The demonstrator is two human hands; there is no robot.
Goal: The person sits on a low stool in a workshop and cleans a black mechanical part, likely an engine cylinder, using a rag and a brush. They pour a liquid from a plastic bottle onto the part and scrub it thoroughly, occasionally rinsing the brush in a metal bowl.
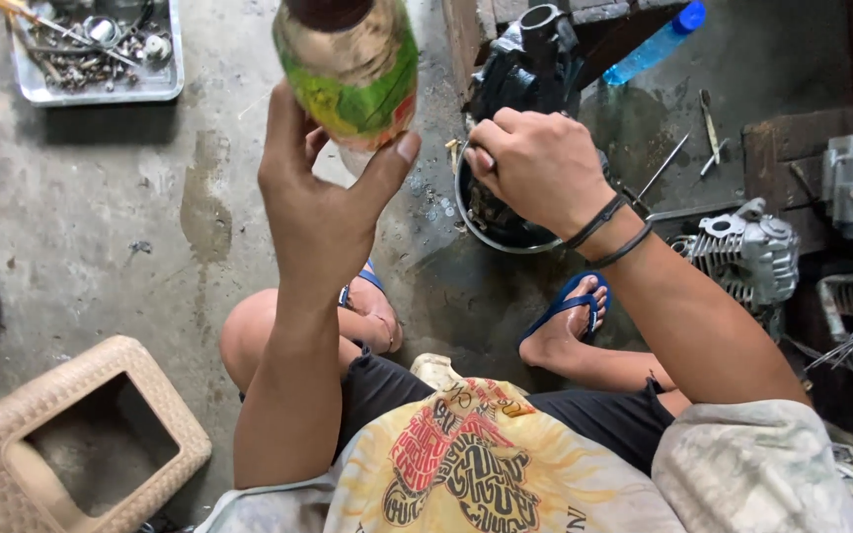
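Bottle (352, 74) raised in left hand (313, 202), tilted

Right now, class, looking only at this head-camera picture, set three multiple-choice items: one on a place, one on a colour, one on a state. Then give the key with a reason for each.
1. Where is the metal tray of small parts?
A. Top left, on the concrete floor
B. On the person's lap
C. Inside the round basin

2. What colour is the cap of the plastic bottle lying at the top right?
A. Red
B. Blue
C. White

3. What is the left hand doing?
A. Lying flat on the floor
B. Resting empty on a knee
C. Holding up a green-labelled bottle

Key: 1 A, the tray sits on bare floor in the upper left corner. 2 B, the cap shows bright blue. 3 C, fingers and thumb wrap the bottle's lower end, while the right hand reaches to the basin.
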